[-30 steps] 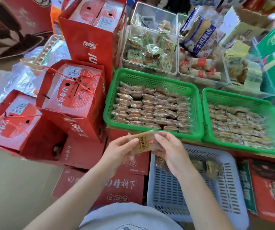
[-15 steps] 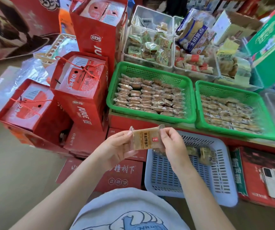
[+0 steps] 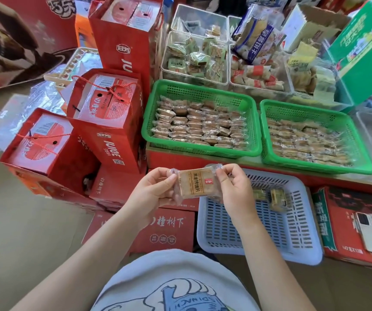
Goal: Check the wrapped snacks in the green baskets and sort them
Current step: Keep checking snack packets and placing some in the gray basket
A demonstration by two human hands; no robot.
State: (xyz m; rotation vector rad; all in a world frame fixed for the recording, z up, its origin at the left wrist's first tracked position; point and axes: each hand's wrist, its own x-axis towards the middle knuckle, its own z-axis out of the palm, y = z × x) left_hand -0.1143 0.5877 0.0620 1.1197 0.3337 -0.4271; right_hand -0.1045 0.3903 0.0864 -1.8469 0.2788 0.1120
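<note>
Snack: one wrapped snack point(image 3: 194, 184) held up in the air between both hands, label side toward the camera; tan square in clear film, dark printed characters and a small red mark on the face; it sits in front of the near rim of the left green basket and above the left edge of the pale blue basket.
Left hand: left hand point(image 3: 151, 191) pinches the left sealed edge of the wrapper, thumb on the front, fingers curled behind.
Right hand: right hand point(image 3: 236, 190) pinches the right sealed edge near the top corner, thumb and forefinger closed on the film; other fingers curled.
Left green basket: left green basket point(image 3: 200, 151) holds rows of wrapped snacks laid fairly neatly; it stands on a red carton just beyond the hands.
Right green basket: right green basket point(image 3: 315, 168) just beside the first, apart from it by a narrow gap; also filled with wrapped snacks, packed less evenly.
Pale blue basket: pale blue basket point(image 3: 236, 250) below the right hand, nearer the person; two wrapped pieces point(image 3: 277, 198) lie at its far end.
Surroundings: red gift bags point(image 3: 104, 122) stacked at left; clear bins point(image 3: 194, 57) of other wrapped sweets behind the green baskets; a green carton point(image 3: 364, 48) at far right; a phone point(image 3: 367, 234) lies on a red box at right.
</note>
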